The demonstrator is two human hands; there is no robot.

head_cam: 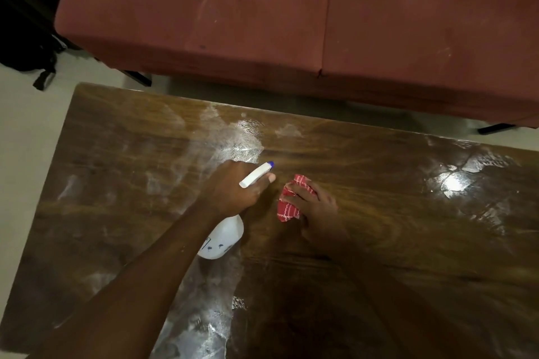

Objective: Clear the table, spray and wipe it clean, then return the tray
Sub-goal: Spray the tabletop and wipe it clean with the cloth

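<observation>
— Hands, where are they?
— My left hand (pixel 233 186) is clamped round the white spray bottle (pixel 223 237), finger on the trigger, blue nozzle (pixel 271 164) aimed across the wooden table (pixel 408 227)
— And the other?
— My right hand (pixel 316 198) has fingers bunched on the red striped cloth (pixel 287 208), pressing it to the wet, streaky tabletop, beside the bottle

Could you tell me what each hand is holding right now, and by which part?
The left hand grips the spray bottle around its neck, below the nozzle. The right hand holds the bunched red cloth on the table.
</observation>
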